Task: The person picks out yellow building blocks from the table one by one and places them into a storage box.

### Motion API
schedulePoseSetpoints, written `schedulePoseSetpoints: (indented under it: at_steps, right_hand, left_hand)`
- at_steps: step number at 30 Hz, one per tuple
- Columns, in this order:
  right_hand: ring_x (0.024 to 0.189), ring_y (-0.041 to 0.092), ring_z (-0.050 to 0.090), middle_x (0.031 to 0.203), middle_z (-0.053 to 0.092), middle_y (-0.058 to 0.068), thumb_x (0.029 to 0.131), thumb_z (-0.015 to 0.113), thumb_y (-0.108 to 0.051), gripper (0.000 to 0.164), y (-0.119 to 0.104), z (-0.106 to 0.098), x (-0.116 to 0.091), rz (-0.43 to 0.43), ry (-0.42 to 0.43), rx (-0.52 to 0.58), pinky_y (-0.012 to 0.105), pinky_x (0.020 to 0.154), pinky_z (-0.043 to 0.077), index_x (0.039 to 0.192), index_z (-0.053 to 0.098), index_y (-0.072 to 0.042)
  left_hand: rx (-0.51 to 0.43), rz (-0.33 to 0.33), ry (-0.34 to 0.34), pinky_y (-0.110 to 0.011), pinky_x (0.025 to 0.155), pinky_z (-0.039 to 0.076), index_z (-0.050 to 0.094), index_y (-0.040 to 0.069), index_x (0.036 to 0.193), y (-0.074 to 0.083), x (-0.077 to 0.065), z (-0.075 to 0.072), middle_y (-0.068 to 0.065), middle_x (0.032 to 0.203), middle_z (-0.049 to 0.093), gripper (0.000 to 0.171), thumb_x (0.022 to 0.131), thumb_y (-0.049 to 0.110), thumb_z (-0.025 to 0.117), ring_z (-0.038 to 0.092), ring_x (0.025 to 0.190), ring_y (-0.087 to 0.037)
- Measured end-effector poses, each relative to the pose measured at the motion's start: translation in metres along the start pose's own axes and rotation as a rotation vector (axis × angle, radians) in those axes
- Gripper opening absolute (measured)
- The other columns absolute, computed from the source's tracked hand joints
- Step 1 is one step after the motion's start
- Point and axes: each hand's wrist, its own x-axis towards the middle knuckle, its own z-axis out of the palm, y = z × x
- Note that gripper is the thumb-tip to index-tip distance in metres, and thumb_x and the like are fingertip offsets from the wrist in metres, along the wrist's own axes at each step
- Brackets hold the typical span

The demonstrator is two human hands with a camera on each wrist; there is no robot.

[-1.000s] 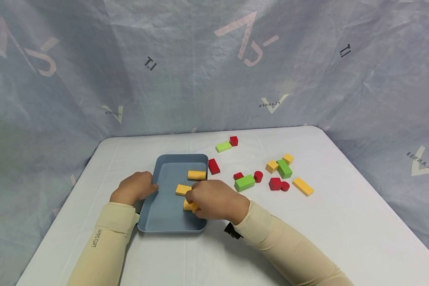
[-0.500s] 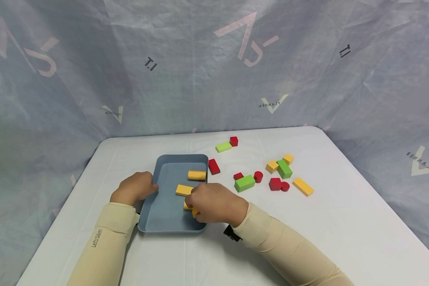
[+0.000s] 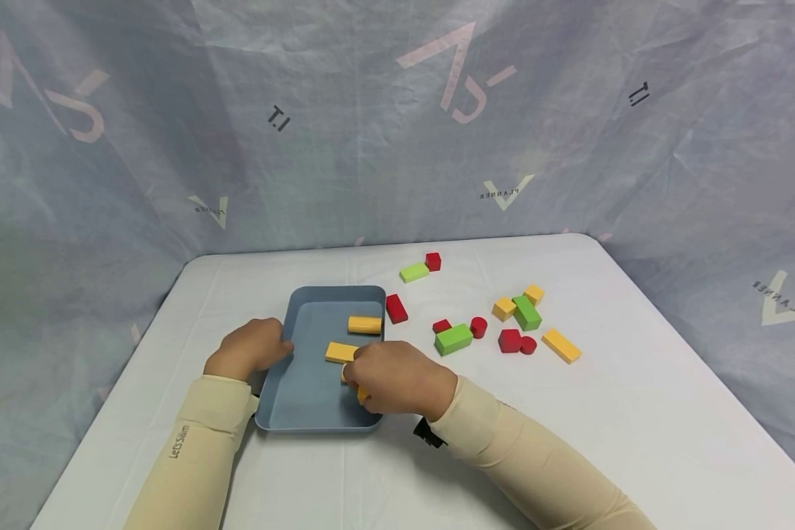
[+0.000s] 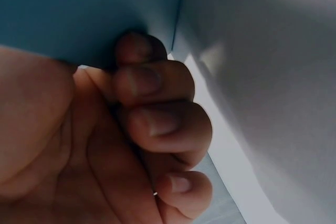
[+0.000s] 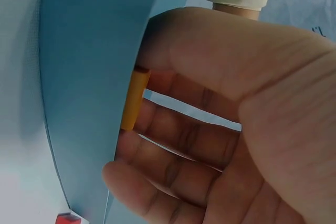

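Note:
At the left side of the blue-grey tray [image 3: 305, 401], my left hand [image 3: 252, 347] grips the rim. Its curled fingertips [image 4: 149, 80] lie against the tray wall in the left wrist view. My right hand [image 3: 397, 379] reaches over the tray's right wall and holds a yellow block [image 3: 362, 395] between thumb and fingers, low inside the tray. Much of that yellow block [image 5: 135, 98] is hidden by the wall in the right wrist view. Beside the fingers lies a flat yellow block [image 3: 341, 352], with another yellow piece [image 3: 345, 375] mostly covered. A yellow cylinder [image 3: 365, 324] lies farther back.
Against the tray's right side lies a red block [image 3: 397, 308]. Farther right, the white table holds green blocks [image 3: 453, 339], red blocks [image 3: 510, 341], red cylinders [image 3: 479, 327], yellow cubes [image 3: 504, 308] and a yellow bar [image 3: 561, 346]. A grey cloth [image 3: 371, 147] hangs behind.
My right hand has shifted slightly toward the front of the tray with the yellow block, uncovering more of the flat yellow block. My left hand and the tray stay still.

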Motion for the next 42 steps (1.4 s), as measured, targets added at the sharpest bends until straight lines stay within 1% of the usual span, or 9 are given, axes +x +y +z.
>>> schedulePoseSetpoints:
  at_steps: [6, 13, 25, 34, 42]
  right_hand:
    - [0.067, 0.003, 0.044, 0.073, 0.053, -0.010, 0.076, 0.067, -0.012, 0.015, -0.0010, 0.0013, 0.0002, -0.006, 0.001, -0.014, 0.021, 0.051, 0.043, 0.086, 0.066, -0.023]
    - [0.067, 0.003, 0.044, 0.073, 0.052, -0.010, 0.076, 0.071, -0.014, 0.014, -0.0008, 0.0038, 0.0008, -0.010, -0.006, -0.027, 0.022, 0.052, 0.043, 0.086, 0.066, -0.023]
    - [0.067, 0.003, 0.044, 0.071, 0.051, -0.011, 0.076, 0.069, -0.013, 0.014, -0.0023, 0.0048, 0.0001, -0.009, 0.000, -0.034, 0.022, 0.051, 0.042, 0.083, 0.064, -0.024]
    - [0.066, 0.003, 0.043, 0.071, 0.051, -0.010, 0.076, 0.071, -0.015, 0.013, -0.0029, 0.0056, 0.0004, -0.016, 0.008, -0.063, 0.022, 0.049, 0.041, 0.083, 0.065, -0.024]
    - [0.065, 0.003, 0.043, 0.070, 0.050, -0.010, 0.075, 0.072, -0.015, 0.014, -0.0030, 0.0073, 0.0006, -0.014, 0.010, -0.063, 0.022, 0.048, 0.041, 0.081, 0.064, -0.024]
  left_hand:
    - [0.005, 0.003, 0.005, -0.037, 0.052, 0.042, 0.061, 0.000, 0.094, -0.0011, 0.0010, 0.0008, -0.007, 0.070, 0.056, 0.023, 0.090, 0.022, 0.056, 0.050, 0.061, -0.021]
    - [0.009, -0.001, 0.002, -0.037, 0.052, 0.043, 0.061, 0.000, 0.095, -0.0005, 0.0007, 0.0003, -0.007, 0.071, 0.056, 0.024, 0.090, 0.023, 0.056, 0.050, 0.061, -0.021]
    - [0.002, 0.006, 0.007, -0.037, 0.053, 0.043, 0.062, -0.001, 0.095, 0.0001, -0.0006, 0.0000, -0.007, 0.071, 0.057, 0.025, 0.090, 0.022, 0.055, 0.051, 0.062, -0.021]
    - [0.002, 0.007, 0.014, -0.037, 0.052, 0.043, 0.062, 0.000, 0.094, -0.0014, 0.0002, 0.0019, -0.007, 0.070, 0.057, 0.024, 0.090, 0.022, 0.055, 0.051, 0.061, -0.021]
    - [0.005, 0.008, 0.017, -0.037, 0.051, 0.042, 0.062, 0.000, 0.094, -0.0030, 0.0012, 0.0028, -0.007, 0.070, 0.057, 0.024, 0.089, 0.022, 0.055, 0.050, 0.060, -0.021]
